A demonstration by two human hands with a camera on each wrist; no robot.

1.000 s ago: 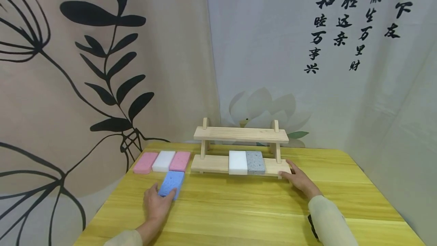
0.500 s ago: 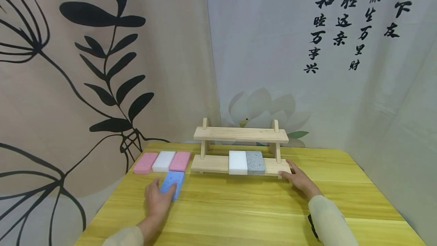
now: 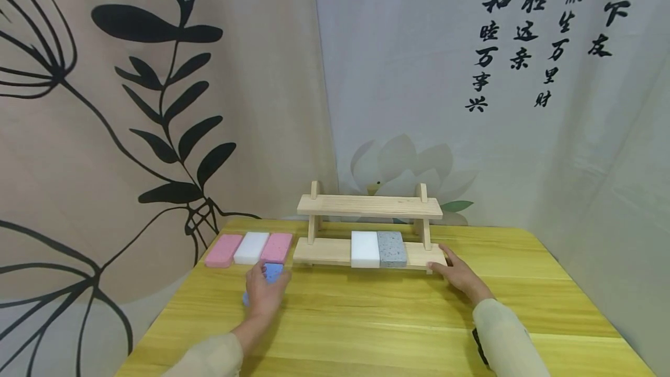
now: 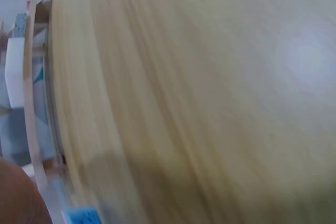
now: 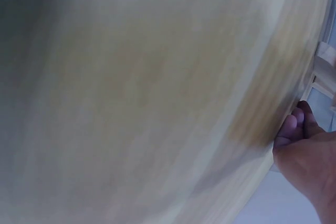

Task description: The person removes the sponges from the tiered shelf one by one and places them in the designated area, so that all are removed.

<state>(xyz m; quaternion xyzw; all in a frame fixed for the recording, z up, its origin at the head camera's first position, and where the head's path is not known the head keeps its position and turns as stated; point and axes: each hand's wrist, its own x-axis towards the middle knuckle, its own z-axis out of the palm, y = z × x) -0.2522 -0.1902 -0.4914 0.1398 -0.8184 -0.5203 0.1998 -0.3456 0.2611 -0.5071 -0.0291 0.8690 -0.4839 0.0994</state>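
My left hand (image 3: 266,291) is over the blue sponge (image 3: 273,272), with fingers at its left side and thumb at its right. Much of the sponge is hidden under the hand; a blue corner shows at its lower left. The left wrist view catches a blue edge of the sponge (image 4: 81,216) at the bottom. With thumb and fingers, my right hand (image 3: 459,275) holds the right end of the lower board of a two-tier wooden rack (image 3: 327,251). A white sponge (image 3: 364,249) and a grey speckled sponge (image 3: 391,249) sit side by side on that board.
Left of the rack, a pink sponge (image 3: 223,250), a white sponge (image 3: 252,248) and a second pink sponge (image 3: 276,247) lie in a row on the wooden table (image 3: 366,324). The rack's upper shelf (image 3: 369,205) overhangs the rear. Printed curtains (image 3: 272,103) hang behind.
My left hand has shifted right and slightly forward, from beside the blue sponge to over it. The sponge lies in about the same place. My right hand and the rack have not moved.
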